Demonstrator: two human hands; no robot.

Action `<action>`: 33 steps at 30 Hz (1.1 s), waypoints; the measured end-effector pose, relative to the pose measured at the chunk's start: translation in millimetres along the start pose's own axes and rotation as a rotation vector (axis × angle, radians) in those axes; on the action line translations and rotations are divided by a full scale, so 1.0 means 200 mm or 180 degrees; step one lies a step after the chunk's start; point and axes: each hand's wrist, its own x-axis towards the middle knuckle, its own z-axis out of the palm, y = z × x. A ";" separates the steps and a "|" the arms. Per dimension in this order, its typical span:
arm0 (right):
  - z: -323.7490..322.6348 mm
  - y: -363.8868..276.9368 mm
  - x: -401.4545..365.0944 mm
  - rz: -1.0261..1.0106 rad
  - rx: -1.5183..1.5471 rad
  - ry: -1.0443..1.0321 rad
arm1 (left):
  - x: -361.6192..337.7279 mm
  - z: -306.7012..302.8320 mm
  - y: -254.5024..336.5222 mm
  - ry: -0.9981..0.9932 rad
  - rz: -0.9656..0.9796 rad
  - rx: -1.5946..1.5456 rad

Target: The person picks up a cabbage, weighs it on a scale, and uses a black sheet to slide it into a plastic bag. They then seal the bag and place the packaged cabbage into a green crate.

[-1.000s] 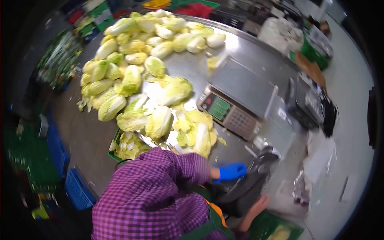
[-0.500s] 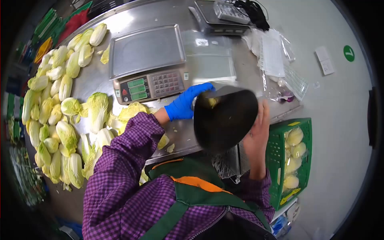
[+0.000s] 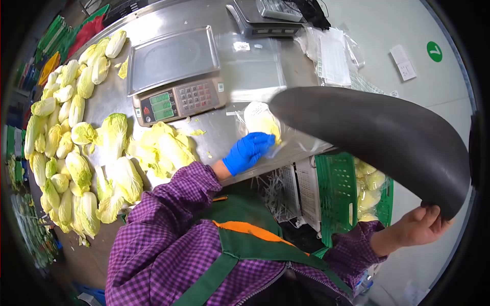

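My left hand (image 3: 250, 152), in a blue glove, has its fingers closed on the near edge of a clear plastic bag with a pale Chinese cabbage (image 3: 259, 118) in it. The bag lies on the metal table near its front edge. Out to the right, my bare right hand (image 3: 419, 227) pinches the lower end of a curved black sheet (image 3: 377, 135). Its other end reaches up and left to just beside the bagged cabbage. Loose yellow cabbage leaves (image 3: 162, 148) lie left of my gloved hand.
A weighing scale (image 3: 178, 97) stands behind my left hand, with flat clear bags (image 3: 255, 66) beside it. Many Chinese cabbages (image 3: 61, 148) are piled at left. A green crate (image 3: 337, 191) with bagged cabbages stands low at right. Another scale (image 3: 265, 20) sits at the back.
The black sheet, rolled around the cabbage between both hands before, is now unrolled and pulled to the right by my right hand. The bagged cabbage shows by my left hand.
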 end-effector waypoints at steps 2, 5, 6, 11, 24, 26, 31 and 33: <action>-0.12 0.11 -0.08 -0.0273 -0.2077 -0.0722 | -0.09 0.14 0.08 0.0024 -0.0131 -0.0171; 0.18 0.32 -0.38 -0.0150 -0.0063 -0.1264 | -0.21 0.19 0.22 -0.0550 -0.0246 0.0260; 0.24 0.29 -0.45 -0.0236 -0.0991 -0.2048 | -0.20 0.14 0.33 -0.0630 -0.0166 0.0582; -0.02 0.68 -1.10 0.2926 -0.0501 -0.3255 | -0.37 0.01 0.58 -0.0552 -0.0666 -0.0297; -0.21 0.75 -1.33 0.4213 0.0353 -0.2142 | -0.20 0.36 0.31 0.1552 -0.4132 -0.3127; -0.29 0.80 -1.35 0.4205 0.0222 -0.2211 | -0.27 0.38 0.30 0.1464 -0.4346 -0.2968; -0.39 0.83 -1.41 0.4169 0.0066 -0.2381 | -0.37 0.31 0.40 0.1717 -0.4427 -0.3270; -0.39 0.80 -1.41 0.4207 0.0044 -0.2482 | -0.32 0.25 0.51 0.1093 -0.5040 -0.3356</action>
